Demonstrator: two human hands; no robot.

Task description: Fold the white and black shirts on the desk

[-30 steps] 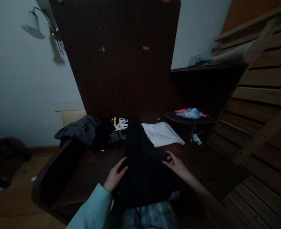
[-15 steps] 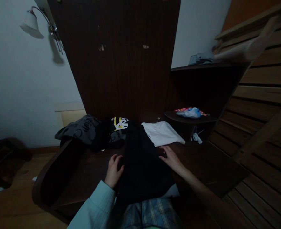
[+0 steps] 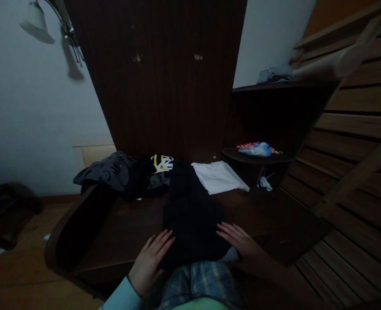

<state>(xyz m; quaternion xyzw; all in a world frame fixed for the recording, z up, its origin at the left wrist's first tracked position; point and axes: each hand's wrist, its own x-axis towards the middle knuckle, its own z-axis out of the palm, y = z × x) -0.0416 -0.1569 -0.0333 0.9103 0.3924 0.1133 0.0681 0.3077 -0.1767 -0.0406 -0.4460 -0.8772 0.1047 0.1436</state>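
A black garment [image 3: 190,215], its exact kind unclear in the dim light, lies stretched lengthwise over the dark wooden surface [image 3: 125,232], its near end by my plaid-covered lap. My left hand [image 3: 153,258] rests with fingers extended on the garment's left edge. On the opposite edge lies my right hand [image 3: 238,241], palm down and fingers stretched out. Just beyond, to the right, is a folded white cloth [image 3: 219,177]. Dark clothes with a yellow and white print [image 3: 162,164] and a grey garment with lettering [image 3: 113,170] are heaped at the far left.
A tall dark wooden panel [image 3: 164,86] stands behind the surface. To the right, a small shelf [image 3: 242,157] holds a plastic bag [image 3: 258,149]. Wooden slats [image 3: 348,172] lean along the right side. A curved armrest [image 3: 61,241] bounds the left.
Both hands have moved nearer my body along the garment's edges, and their fingers now lie flatter on it. The camera view has shifted slightly.
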